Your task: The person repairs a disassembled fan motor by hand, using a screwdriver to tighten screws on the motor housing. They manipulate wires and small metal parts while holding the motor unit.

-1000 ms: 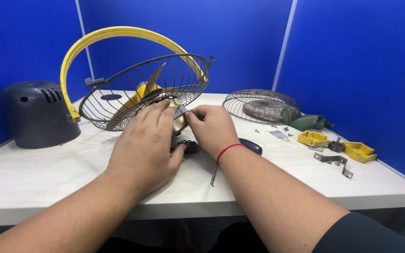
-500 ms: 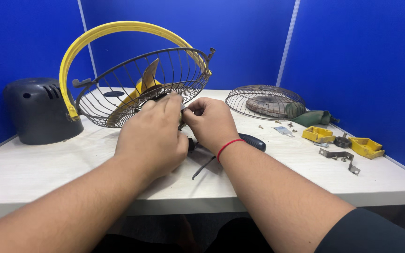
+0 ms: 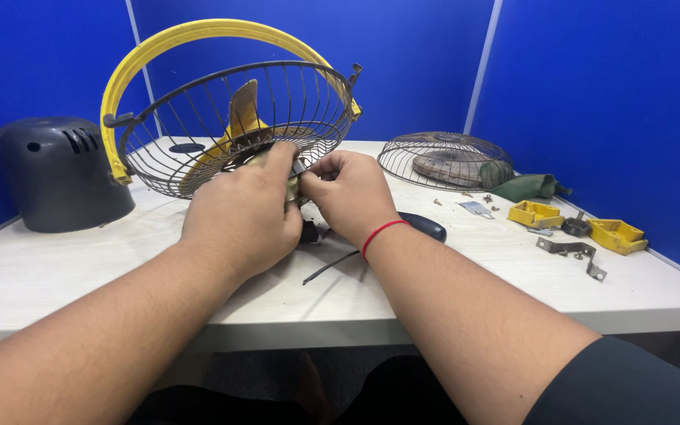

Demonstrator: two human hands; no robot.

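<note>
Currently I have both hands at the hub of the dark wire fan guard with yellow rim [image 3: 222,118], tilted on the white worktop [image 3: 57,267]: left hand [image 3: 242,212] and right hand [image 3: 352,197] fingers pinched shut on a small hub fitting, mostly hidden; next move, I judge, needs steady twisting grip.

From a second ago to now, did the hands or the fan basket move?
Only a little. Both hands, left hand and right hand, stayed pinched together at the wire fan cage, whose rim tipped up slightly. The grey motor cover, the other grille and the yellow parts stayed put.
</note>
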